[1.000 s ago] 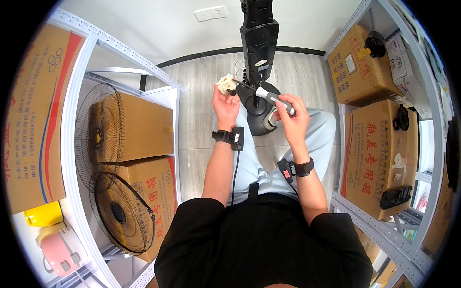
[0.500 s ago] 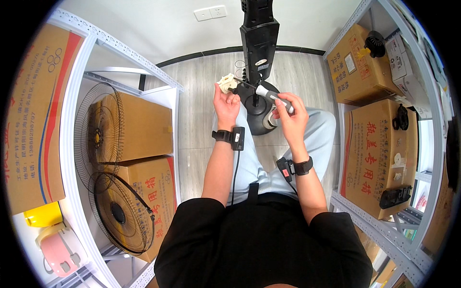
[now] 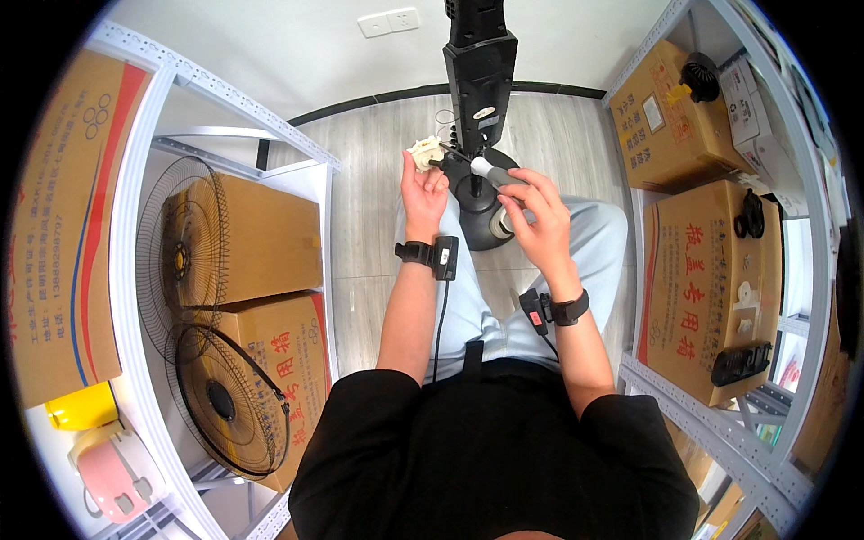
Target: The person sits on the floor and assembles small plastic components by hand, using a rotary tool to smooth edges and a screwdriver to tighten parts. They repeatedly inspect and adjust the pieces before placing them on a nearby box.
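Note:
My left hand is closed round a cream-coloured plastic part, held up above my knees; a short black piece sticks out of its side. A screwdriver with a white and grey handle is in my right hand, gripped between thumb and fingers. Its dark shaft points left toward the cream part; whether the tip touches it I cannot tell. Just behind both hands stands a black fan stand on a round black base, with a thin wire and coiled cord beside its column.
Shelving with cardboard boxes stands on my left, two wire fan grilles leaning there. On the right shelf, black fan parts lie on another box. The wall with a socket plate is ahead.
The fingers of my right hand have shifted round the screwdriver handle, and the hand has moved slightly left. My left hand keeps its hold on the cream part.

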